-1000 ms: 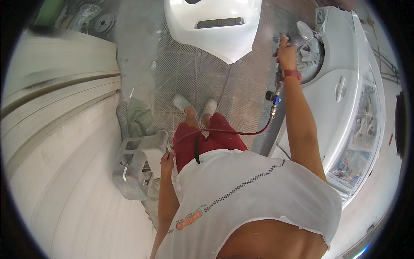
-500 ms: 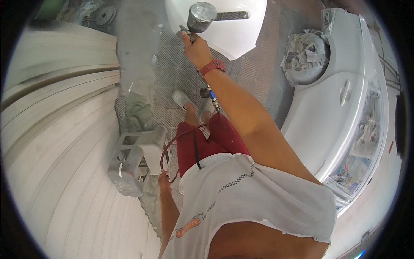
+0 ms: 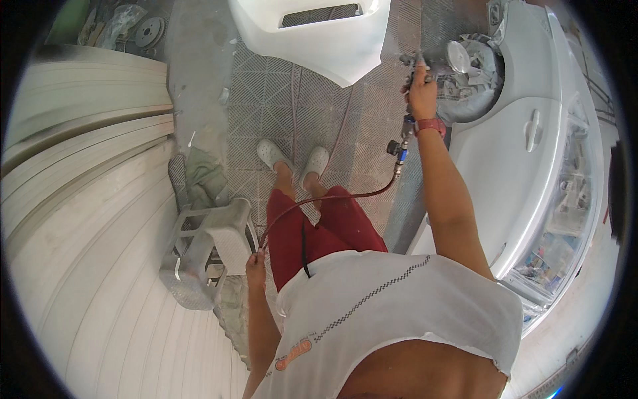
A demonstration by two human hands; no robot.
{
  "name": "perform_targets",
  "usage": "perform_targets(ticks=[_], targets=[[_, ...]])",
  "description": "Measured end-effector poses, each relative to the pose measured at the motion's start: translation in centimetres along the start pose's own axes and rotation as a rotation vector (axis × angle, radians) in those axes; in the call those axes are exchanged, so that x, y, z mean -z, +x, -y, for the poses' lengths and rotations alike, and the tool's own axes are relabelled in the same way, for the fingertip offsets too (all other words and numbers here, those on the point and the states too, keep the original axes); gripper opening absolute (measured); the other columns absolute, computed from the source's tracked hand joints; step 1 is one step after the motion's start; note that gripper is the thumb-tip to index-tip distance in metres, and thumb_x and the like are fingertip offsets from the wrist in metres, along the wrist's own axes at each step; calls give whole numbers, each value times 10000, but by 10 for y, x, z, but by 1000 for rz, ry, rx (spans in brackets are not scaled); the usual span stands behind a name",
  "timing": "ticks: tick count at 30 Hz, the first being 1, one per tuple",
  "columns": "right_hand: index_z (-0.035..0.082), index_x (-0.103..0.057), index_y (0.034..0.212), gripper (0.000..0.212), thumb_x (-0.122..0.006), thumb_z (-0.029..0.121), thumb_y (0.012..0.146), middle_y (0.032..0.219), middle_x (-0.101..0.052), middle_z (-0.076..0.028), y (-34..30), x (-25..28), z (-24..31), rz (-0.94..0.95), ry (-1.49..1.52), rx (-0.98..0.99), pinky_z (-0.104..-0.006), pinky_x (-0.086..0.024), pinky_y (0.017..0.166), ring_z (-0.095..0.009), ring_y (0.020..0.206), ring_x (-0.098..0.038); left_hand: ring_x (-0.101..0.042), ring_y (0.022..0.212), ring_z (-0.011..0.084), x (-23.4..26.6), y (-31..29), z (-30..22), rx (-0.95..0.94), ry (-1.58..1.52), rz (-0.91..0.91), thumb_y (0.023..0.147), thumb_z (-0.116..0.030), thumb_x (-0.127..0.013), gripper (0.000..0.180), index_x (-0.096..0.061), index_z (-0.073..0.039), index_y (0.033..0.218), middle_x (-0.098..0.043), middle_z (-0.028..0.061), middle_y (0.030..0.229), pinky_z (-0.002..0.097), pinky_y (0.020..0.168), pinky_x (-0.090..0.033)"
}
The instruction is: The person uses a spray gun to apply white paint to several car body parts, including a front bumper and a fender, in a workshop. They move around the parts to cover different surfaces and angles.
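Note:
My right hand (image 3: 423, 98), stretched out to the right, is closed round a spray gun (image 3: 417, 65). The gun's round metal cup (image 3: 458, 57) shows just above a paper-wrapped wheel (image 3: 468, 100). A dark red air hose (image 3: 345, 196) runs from the fittings below the gun, across my thighs, to my left hand (image 3: 255, 266). That hand is closed round the hose by my left hip. A white, pointed car panel (image 3: 325, 50) with a dark slot stands ahead, left of the gun and apart from it.
Along the right stands a pale silver car body (image 3: 492, 173) with its windows masked. A dusty plastic stool (image 3: 232, 246) and a crumpled green cloth (image 3: 207, 174) lie to my left, beside a ribbed light wall (image 3: 113, 266). Two hose lines cross the patterned floor (image 3: 259, 100).
My right hand has swung the spray gun rightward, from over the white panel to beside the wrapped wheel. The hose now stretches further right. My left hand still holds it.

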State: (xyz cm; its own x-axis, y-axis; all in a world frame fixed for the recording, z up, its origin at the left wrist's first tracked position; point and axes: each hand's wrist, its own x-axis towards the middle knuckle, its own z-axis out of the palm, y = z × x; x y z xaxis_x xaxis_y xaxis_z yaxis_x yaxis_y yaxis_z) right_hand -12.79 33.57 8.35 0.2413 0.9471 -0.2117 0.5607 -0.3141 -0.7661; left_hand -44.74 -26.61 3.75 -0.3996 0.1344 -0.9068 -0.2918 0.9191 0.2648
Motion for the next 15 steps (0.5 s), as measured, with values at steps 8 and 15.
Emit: perform_targets(ticks=[8, 15], targets=[[-9, -688, 963, 625, -486, 562, 1119, 602, -662, -104, -16, -37, -19, -47, -109, 6, -365, -468, 492, -179, 469, -613, -504, 829, 132, 2, -13, 25, 73, 13, 9, 1086, -472, -636, 486, -729, -4, 994, -619, 13, 878, 307, 774, -433], [-55, -691, 1324, 606, -590, 495, 1089, 718, -719, -165, -103, -185, 29, 82, -87, 262, -405, -561, 647, -244, 636, -734, -473, 780, 129, 41, -7, 70, 152, -113, -35, 1089, -493, -623, 482, -741, -32, 1016, -535, -14, 809, 300, 752, -393]])
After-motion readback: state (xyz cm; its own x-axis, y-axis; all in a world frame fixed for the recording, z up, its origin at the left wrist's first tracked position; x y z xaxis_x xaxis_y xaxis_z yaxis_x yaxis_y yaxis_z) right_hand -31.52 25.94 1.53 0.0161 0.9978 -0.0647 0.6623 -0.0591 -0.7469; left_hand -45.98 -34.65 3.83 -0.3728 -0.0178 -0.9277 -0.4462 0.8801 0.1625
